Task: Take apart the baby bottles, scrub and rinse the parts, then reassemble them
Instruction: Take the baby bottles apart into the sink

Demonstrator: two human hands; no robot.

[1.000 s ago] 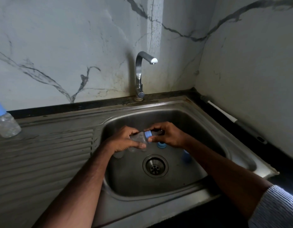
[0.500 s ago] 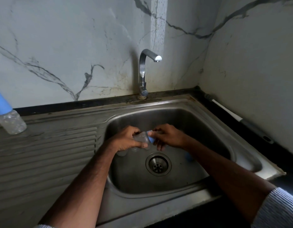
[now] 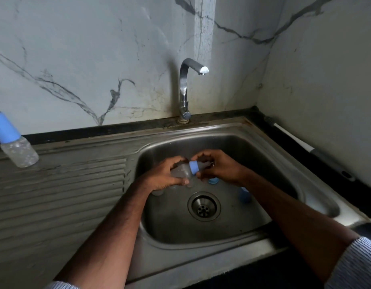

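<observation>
Over the steel sink basin (image 3: 238, 147) I hold a small clear baby bottle (image 3: 183, 171) on its side. My left hand (image 3: 163, 176) grips the bottle's body. My right hand (image 3: 220, 166) pinches the blue collar (image 3: 194, 167) at the bottle's neck. Under my hands, on the basin floor, lie loose parts: a blue ring (image 3: 213, 180), a blue cap (image 3: 244, 196) partly hidden by my right forearm, and clear pieces (image 3: 158, 192). Another assembled bottle (image 3: 13, 140) with a blue cap stands at the far left on the drainboard.
The tap (image 3: 187, 84) stands behind the basin with no water running. The drain (image 3: 204, 206) is in the middle of the basin floor. A ribbed drainboard (image 3: 59, 190) lies to the left. A long-handled brush (image 3: 309, 150) lies on the dark counter by the right wall.
My right hand's fingers have shifted around the blue collar, which shows again between the hands. The bottle stays in my left hand over the basin.
</observation>
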